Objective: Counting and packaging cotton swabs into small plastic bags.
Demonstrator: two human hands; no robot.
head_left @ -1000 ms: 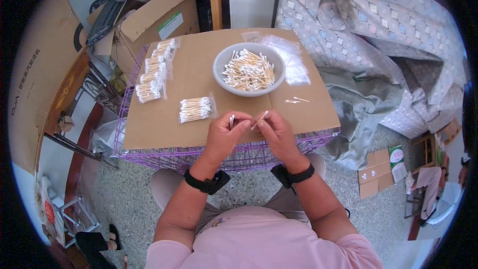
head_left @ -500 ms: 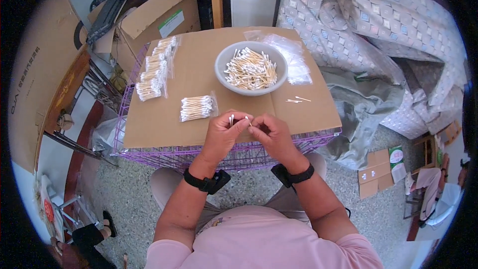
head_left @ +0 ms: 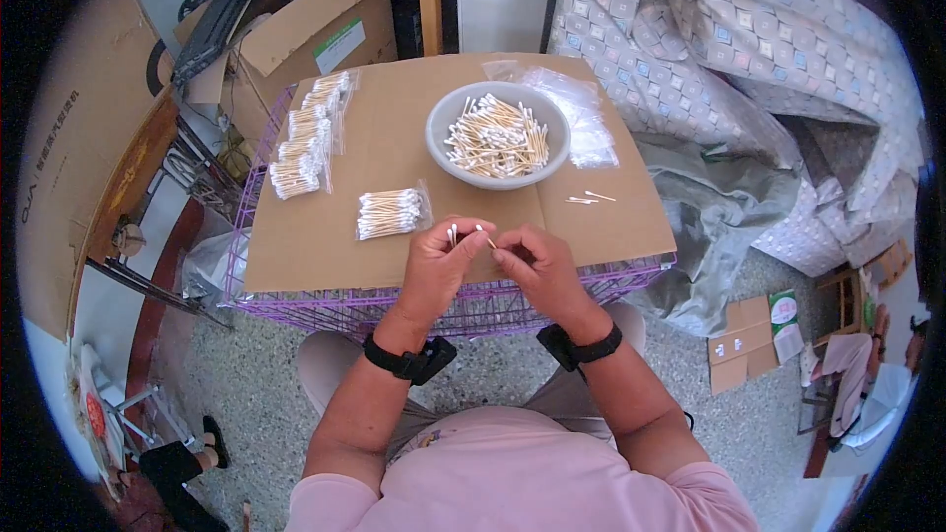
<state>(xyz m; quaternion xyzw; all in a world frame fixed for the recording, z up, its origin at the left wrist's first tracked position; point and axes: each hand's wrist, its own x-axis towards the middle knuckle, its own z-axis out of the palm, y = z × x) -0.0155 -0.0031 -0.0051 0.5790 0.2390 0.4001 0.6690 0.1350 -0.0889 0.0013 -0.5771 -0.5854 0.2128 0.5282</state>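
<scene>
My left hand (head_left: 439, 258) is closed around a few cotton swabs (head_left: 452, 234), whose white tips poke out above the fingers. Between the two hands a single cotton swab (head_left: 486, 235) slants, its lower end pinched by my right hand (head_left: 535, 262); its white tip is at the left thumb and fingers. Just beyond the left hand lies a clear bag packed with cotton swabs (head_left: 389, 214). A grey bowl (head_left: 434, 152) heaped with loose swabs stands farther off, past both hands. Right of the bowl, several loose swabs (head_left: 581, 200) lie on the cardboard.
Several filled swab bags (head_left: 300, 160) overlap in a row at the left of the cardboard sheet (head_left: 384, 108). Flat clear bags (head_left: 574, 113) are piled behind the bowl. A purple wire cage (head_left: 493, 307) supports the cardboard. Patterned covered bundles (head_left: 650, 49) rise at the back right.
The single swab's white tip has shifted left toward my left thumb, and the swab now slants more visibly between my hands. The bowl and bags have stayed where they were.
</scene>
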